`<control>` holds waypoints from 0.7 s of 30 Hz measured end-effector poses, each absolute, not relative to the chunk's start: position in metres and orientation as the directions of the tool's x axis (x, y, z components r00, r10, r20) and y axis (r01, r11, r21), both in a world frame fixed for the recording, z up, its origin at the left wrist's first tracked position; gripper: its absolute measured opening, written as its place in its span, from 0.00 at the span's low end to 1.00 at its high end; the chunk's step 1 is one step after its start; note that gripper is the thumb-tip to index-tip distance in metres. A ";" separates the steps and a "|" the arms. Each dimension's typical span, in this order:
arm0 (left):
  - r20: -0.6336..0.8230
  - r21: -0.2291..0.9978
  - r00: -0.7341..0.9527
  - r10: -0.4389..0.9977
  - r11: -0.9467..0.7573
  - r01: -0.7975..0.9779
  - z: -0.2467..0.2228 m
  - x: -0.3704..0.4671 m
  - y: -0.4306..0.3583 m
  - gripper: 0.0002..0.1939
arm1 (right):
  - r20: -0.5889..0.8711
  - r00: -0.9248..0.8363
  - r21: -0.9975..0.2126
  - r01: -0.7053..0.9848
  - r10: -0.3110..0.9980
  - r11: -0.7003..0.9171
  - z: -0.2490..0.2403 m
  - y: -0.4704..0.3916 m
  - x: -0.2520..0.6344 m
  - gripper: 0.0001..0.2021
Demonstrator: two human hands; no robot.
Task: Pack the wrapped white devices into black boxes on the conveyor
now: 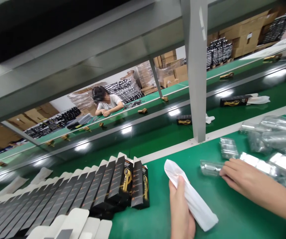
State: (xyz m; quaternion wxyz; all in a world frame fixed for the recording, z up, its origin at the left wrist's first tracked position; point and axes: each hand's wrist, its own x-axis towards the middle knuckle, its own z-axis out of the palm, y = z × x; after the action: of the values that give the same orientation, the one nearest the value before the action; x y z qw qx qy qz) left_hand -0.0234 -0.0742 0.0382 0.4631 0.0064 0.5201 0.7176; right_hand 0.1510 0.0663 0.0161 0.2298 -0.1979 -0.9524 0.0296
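My left hand is closed around a long item in a white wrapper, thumb on top, held above the green worktop. What the wrapper contains is hidden. To the right, my right hand grips the end of a clear plastic tray, fingers pinched together. Another clear tray lies just beyond it. A heap of similar clear packs spreads to the right. Left of my left hand stand black printed boxes in a row, their white flaps raised.
A grey upright post rises from the worktop's far edge. Behind it runs a dark green conveyor, carrying a black box with a white wrapper and several gold-coloured items. A co-worker sits across the line. White flaps lie front left.
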 end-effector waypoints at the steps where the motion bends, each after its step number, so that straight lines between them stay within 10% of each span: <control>1: -0.473 0.756 -0.570 0.672 -0.023 -0.654 0.038 -0.023 -0.074 0.20 | 0.403 -0.820 -0.166 0.372 0.407 0.913 0.018 0.068 0.151 0.11; 11: -0.445 0.769 -0.581 0.682 -0.041 -0.638 0.039 -0.021 -0.076 0.30 | 0.161 -0.807 -0.367 0.486 0.568 0.794 0.048 0.092 0.162 0.17; 16: -0.420 0.759 -0.604 0.678 -0.103 -0.643 0.042 -0.014 -0.077 0.33 | 0.370 -0.729 -0.360 0.460 0.577 0.812 0.069 0.064 0.147 0.13; 21: -0.279 0.752 -0.602 0.748 -0.220 -0.622 0.038 -0.003 -0.079 0.47 | 0.490 -0.810 -0.275 0.206 0.321 0.939 0.052 -0.002 0.104 0.09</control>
State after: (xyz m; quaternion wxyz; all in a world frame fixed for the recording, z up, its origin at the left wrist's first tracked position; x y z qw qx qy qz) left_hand -0.0032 -0.0788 0.0379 0.4402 0.0713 0.4428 0.7779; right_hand 0.1035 -0.0022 0.0522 0.2746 -0.1396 -0.9456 0.1048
